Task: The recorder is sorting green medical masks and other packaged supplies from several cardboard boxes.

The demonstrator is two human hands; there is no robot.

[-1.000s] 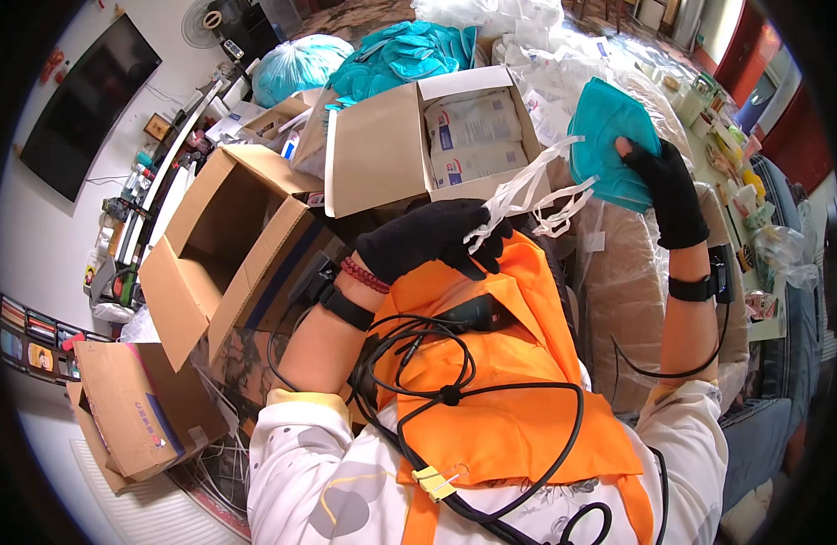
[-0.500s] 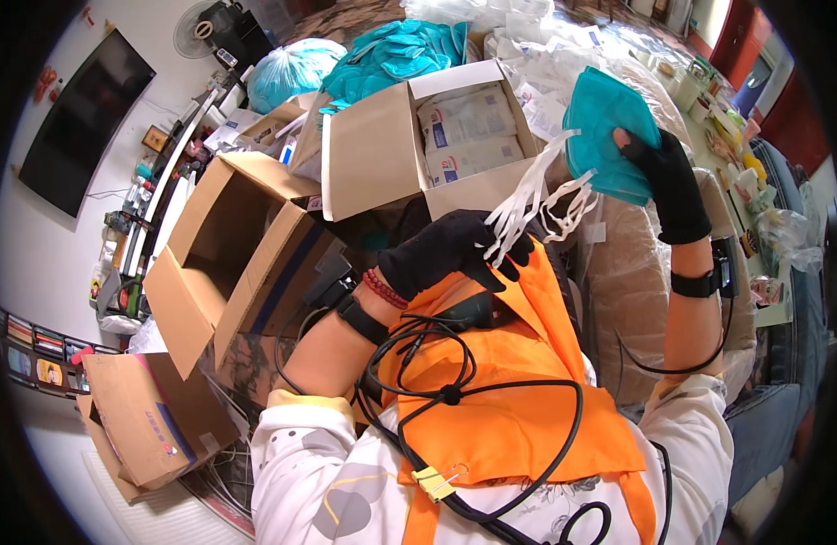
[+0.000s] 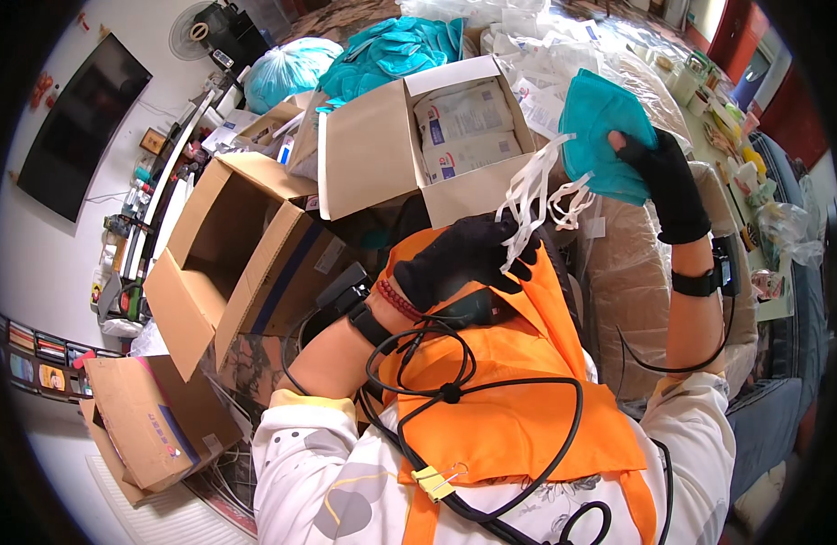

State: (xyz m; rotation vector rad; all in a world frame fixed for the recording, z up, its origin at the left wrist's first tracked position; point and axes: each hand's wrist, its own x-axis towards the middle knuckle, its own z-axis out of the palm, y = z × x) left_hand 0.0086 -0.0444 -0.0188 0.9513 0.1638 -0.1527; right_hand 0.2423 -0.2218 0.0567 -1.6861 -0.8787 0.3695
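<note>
My right hand (image 3: 668, 177), in a black glove with the thumb tip bare, is closed on a small stack of teal face masks (image 3: 605, 132), held up at the right. White straps (image 3: 538, 186) dangle from the masks' left side, spreading into loose loops. Their lower ends reach my left hand (image 3: 468, 259), also black-gloved, whose curled fingers are closed around them. Parts of those fingers are hard to make out against the dark glove. In front of my hands stands an open white carton (image 3: 368, 150), with white printed packs (image 3: 468, 118) inside.
A brown carton (image 3: 264, 263) gapes at the left, with another carton (image 3: 155, 422) lower down. Beyond the white carton are a teal mask heap (image 3: 391, 54) and a full plastic bag (image 3: 291, 68). A plastic-lined box (image 3: 632, 309) stands right. Black cables (image 3: 450, 392) cross my orange apron.
My left hand has shifted slightly to the right along with the strap ends. The mask stack in my right hand has moved a little left.
</note>
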